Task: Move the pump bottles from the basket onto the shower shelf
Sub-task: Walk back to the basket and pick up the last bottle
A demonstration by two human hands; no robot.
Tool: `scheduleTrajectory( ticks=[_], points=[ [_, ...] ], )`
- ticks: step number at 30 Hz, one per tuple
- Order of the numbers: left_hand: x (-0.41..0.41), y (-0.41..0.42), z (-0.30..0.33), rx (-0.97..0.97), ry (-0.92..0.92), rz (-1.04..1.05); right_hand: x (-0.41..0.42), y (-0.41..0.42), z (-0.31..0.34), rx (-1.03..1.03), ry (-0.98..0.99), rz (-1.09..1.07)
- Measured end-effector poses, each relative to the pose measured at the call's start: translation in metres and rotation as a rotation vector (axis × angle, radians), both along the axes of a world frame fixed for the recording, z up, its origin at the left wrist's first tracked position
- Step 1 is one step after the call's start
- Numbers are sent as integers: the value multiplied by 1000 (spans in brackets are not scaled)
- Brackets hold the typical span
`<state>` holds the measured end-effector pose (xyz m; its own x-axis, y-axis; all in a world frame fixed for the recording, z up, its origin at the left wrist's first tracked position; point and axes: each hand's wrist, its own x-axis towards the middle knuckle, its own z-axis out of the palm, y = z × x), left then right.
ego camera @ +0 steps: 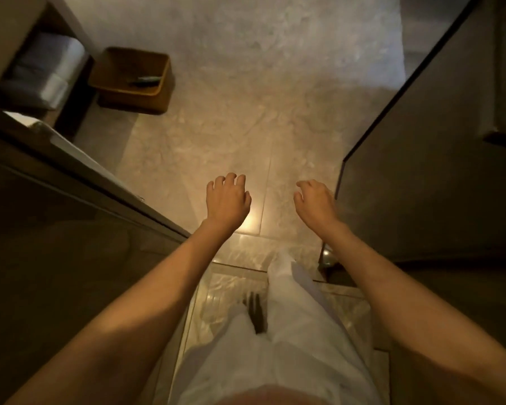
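Observation:
A brown rectangular basket (161, 80) stands on the marble floor at the upper left. One dark pump bottle (145, 80) lies on its side inside it. My left hand (227, 200) and my right hand (314, 201) hang over the floor in the middle of the view, well short of the basket. Both hands hold nothing, with their fingers loosely curled and apart. No shower shelf shows in this view.
A dark glass panel (406, 159) rises on the right and a dark glass partition with a metal rail (100, 197) runs along the left. Folded grey towels (47, 71) sit in a low cabinet beside the basket. My legs in white trousers (289, 331) stand at a floor threshold.

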<state>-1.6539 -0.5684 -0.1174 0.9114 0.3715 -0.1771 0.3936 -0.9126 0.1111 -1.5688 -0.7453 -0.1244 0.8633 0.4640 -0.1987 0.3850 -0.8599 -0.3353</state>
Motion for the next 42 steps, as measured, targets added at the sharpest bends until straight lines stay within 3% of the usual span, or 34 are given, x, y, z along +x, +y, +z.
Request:
scheduleTrajectory(
  ticks=[17,28,42],
  points=[
    [185,93,-18,-79,55,341,226,135,-9,-12,46,296],
    [319,274,-12,-83,42,445,383,342,-11,2,30,412],
    [494,456,-13,-91,51,606,581,531,-24,30,6,570]
  ],
)
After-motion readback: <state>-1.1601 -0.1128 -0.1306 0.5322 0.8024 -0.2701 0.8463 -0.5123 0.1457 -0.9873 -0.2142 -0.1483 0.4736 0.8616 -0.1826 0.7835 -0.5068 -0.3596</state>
